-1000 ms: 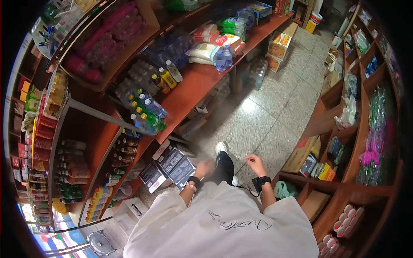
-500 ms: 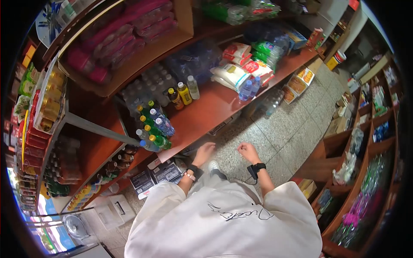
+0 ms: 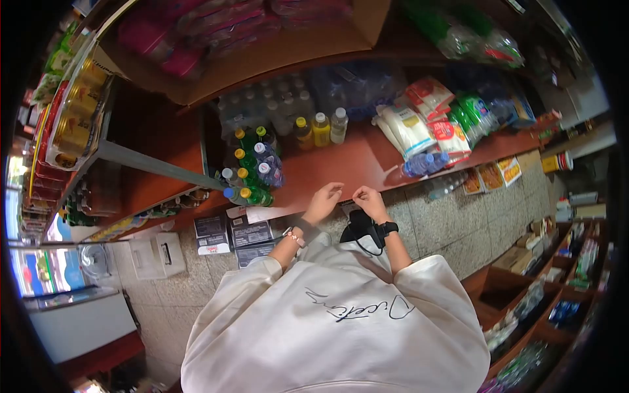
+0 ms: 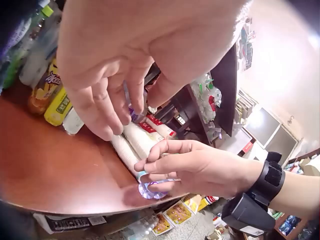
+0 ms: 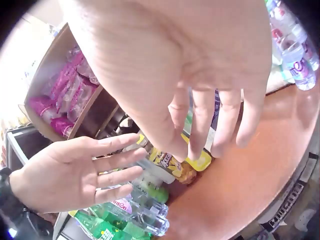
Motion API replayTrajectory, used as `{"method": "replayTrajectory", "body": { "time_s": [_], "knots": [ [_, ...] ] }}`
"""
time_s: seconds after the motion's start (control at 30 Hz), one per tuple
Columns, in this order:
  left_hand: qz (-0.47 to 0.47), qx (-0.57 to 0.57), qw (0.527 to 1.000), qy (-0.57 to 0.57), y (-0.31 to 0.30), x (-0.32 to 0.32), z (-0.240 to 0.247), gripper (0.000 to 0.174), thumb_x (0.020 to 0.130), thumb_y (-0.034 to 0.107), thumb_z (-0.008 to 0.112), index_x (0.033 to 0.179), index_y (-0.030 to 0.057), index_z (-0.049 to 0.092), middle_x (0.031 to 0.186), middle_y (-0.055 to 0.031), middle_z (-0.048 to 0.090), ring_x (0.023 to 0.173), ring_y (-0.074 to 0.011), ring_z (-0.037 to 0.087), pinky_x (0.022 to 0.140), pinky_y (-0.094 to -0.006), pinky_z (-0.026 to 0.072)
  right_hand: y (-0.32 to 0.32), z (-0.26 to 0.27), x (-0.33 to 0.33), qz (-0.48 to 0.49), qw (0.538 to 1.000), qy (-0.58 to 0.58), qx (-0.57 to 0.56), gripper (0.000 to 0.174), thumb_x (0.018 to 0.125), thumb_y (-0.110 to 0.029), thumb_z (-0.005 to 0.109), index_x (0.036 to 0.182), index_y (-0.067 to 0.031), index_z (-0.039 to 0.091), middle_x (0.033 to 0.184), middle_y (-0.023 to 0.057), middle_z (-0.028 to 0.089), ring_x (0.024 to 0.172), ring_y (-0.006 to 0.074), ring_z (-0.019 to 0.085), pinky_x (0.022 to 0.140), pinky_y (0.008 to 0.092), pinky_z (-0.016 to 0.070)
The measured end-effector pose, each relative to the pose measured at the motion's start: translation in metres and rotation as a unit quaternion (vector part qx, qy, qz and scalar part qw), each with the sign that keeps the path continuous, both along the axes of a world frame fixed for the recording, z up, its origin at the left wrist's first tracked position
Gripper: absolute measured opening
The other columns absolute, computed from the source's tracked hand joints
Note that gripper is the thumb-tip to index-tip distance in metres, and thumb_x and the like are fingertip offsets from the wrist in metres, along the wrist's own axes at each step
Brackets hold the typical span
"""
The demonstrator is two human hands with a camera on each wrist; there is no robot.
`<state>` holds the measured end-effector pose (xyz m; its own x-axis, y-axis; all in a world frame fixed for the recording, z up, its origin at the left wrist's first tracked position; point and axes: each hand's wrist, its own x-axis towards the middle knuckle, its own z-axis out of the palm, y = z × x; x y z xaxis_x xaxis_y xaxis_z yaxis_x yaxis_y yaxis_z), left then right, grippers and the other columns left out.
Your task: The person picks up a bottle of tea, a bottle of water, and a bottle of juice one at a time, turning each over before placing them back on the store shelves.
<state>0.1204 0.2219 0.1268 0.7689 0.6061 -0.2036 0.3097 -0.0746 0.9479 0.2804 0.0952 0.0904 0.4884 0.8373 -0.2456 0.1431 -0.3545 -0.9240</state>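
Note:
Both hands are empty, with fingers loosely bent. In the head view the left hand (image 3: 323,203) hovers by the front edge of the reddish-brown shelf (image 3: 341,167), and the right hand (image 3: 371,204) is just beside it. The left wrist view shows the left palm (image 4: 145,45) above the shelf, fingers hanging down. Nearest the hands stand an amber drink bottle (image 3: 303,134), a yellow one (image 3: 320,131) and a clear one (image 3: 338,126). To their left is a cluster of green and clear bottles (image 3: 252,167); to the right lie white bags (image 3: 411,130) and small clear-blue water bottles (image 3: 422,165).
Wrapped packs of clear bottles (image 3: 268,101) fill the back of the shelf. Above sits a cardboard box (image 3: 314,59) of pink-wrapped packs. Dark printed boxes (image 3: 249,229) and a clear plastic bin (image 3: 157,255) are on the floor to the left. Wooden cubbies (image 3: 498,288) stand at the right.
The view has turned left, so the bottle shelf now lies straight ahead and the aisle has swung right. Both hands have risen toward the shelf edge and come closer together.

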Motion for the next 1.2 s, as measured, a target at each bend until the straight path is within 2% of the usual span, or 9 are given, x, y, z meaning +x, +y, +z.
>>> {"method": "replayTrajectory", "body": {
  "time_s": [0.1, 0.23, 0.27, 0.5, 0.63, 0.67, 0.7, 0.9, 1.2],
  "knots": [
    [0.022, 0.07, 0.997, 0.0, 0.017, 0.03, 0.006, 0.033, 0.093, 0.019, 0.057, 0.122, 0.0042, 0.059, 0.118, -0.0155, 0.064, 0.106, -0.0277, 0.065, 0.09, -0.0362, 0.0502, 0.038, -0.004, 0.041, 0.021, 0.999, -0.024, 0.02, 0.007, 0.08, -0.006, 0.067, 0.085, -0.0026, 0.064, 0.08, 0.0086, 0.07, 0.077, 0.0174, 0.069, 0.071, 0.0297, 0.0525],
    [0.063, 0.068, 0.996, 0.013, 0.044, 0.076, -0.003, 0.038, 0.092, 0.018, 0.057, 0.127, 0.0041, 0.055, 0.126, -0.0174, 0.059, 0.109, -0.028, 0.063, 0.092, -0.0373, 0.0497, 0.097, -0.003, 0.091, 0.053, 0.996, -0.068, 0.015, 0.033, 0.081, -0.007, 0.071, 0.11, -0.0033, 0.058, 0.097, 0.0103, 0.068, 0.08, 0.019, 0.067, 0.072, 0.031, 0.0537],
    [0.086, 0.063, 0.994, 0.003, 0.053, 0.091, -0.002, 0.042, 0.092, 0.018, 0.057, 0.131, 0.0042, 0.052, 0.13, -0.0185, 0.056, 0.111, -0.0283, 0.062, 0.093, -0.0376, 0.0492, 0.112, -0.001, 0.106, 0.073, 0.995, -0.073, -0.015, 0.053, 0.079, -0.011, 0.073, 0.126, -0.0065, 0.05, 0.114, 0.0157, 0.064, 0.087, 0.0253, 0.066, 0.078, 0.0361, 0.0537],
    [0.199, 0.067, 0.978, -0.018, 0.104, 0.169, -0.022, 0.06, 0.089, 0.014, 0.057, 0.144, 0.0031, 0.035, 0.139, -0.0221, 0.046, 0.118, -0.0343, 0.055, 0.096, -0.038, 0.0471, 0.212, -0.036, 0.168, 0.136, 0.978, -0.151, 0.037, 0.075, 0.073, -0.01, 0.074, 0.14, -0.0099, 0.039, 0.135, 0.0212, 0.049, 0.122, 0.0368, 0.051, 0.098, 0.0407, 0.0457],
    [0.231, 0.017, 0.971, -0.056, 0.11, 0.185, -0.026, 0.066, 0.087, 0.011, 0.057, 0.147, 0.0037, 0.029, 0.138, -0.0212, 0.046, 0.116, -0.0328, 0.057, 0.096, -0.0372, 0.0468, 0.238, -0.087, 0.187, 0.23, 0.968, -0.094, 0.033, 0.078, 0.073, -0.011, 0.074, 0.141, -0.008, 0.037, 0.135, 0.0222, 0.049, 0.125, 0.039, 0.047, 0.1, 0.0403, 0.0438],
    [0.245, -0.002, 0.968, -0.049, 0.107, 0.184, -0.012, 0.066, 0.087, 0.01, 0.057, 0.146, 0.0039, 0.029, 0.137, -0.0207, 0.046, 0.115, -0.0313, 0.058, 0.096, -0.0366, 0.0467, 0.247, -0.092, 0.182, 0.117, 0.973, 0.197, -0.01, 0.069, 0.074, -0.01, 0.073, 0.136, -0.0081, 0.042, 0.128, 0.0214, 0.054, 0.12, 0.0385, 0.052, 0.095, 0.0401, 0.0461],
    [0.257, -0.024, 0.965, -0.043, 0.103, 0.183, -0.002, 0.066, 0.087, 0.009, 0.057, 0.146, 0.004, 0.028, 0.137, -0.0202, 0.046, 0.113, -0.0298, 0.059, 0.096, -0.0361, 0.0466, 0.238, -0.054, 0.175, 0.198, 0.977, -0.075, 0.028, 0.058, 0.076, -0.011, 0.072, 0.128, -0.0077, 0.046, 0.119, 0.0204, 0.061, 0.111, 0.038, 0.059, 0.088, 0.0409, 0.0484],
    [0.254, 0.04, 0.966, 0.027, 0.075, 0.158, -0.006, 0.055, 0.09, 0.01, 0.056, 0.143, 0.009, 0.04, 0.133, -0.0162, 0.047, 0.114, -0.0294, 0.057, 0.095, -0.0382, 0.0481, 0.216, -0.035, 0.171, 0.274, 0.945, -0.178, 0.024, 0.058, 0.07, -0.025, 0.078, 0.117, -0.0096, 0.047, 0.102, 0.0189, 0.068, 0.098, 0.0408, 0.063, 0.078, 0.0477, 0.0507],
    [0.325, 0.069, 0.943, 0.036, -0.052, 0.074, -0.029, 0.075, 0.079, 0.011, 0.066, 0.146, 0.0036, 0.032, 0.142, -0.0173, 0.043, 0.129, -0.0325, 0.045, 0.107, -0.0387, 0.0374, 0.13, 0.028, 0.099, 0.401, 0.898, -0.179, -0.016, 0.067, 0.059, -0.033, 0.087, 0.11, -0.006, 0.053, 0.097, 0.0174, 0.069, 0.092, 0.0346, 0.069, 0.078, 0.042, 0.0539]
  ]
}}
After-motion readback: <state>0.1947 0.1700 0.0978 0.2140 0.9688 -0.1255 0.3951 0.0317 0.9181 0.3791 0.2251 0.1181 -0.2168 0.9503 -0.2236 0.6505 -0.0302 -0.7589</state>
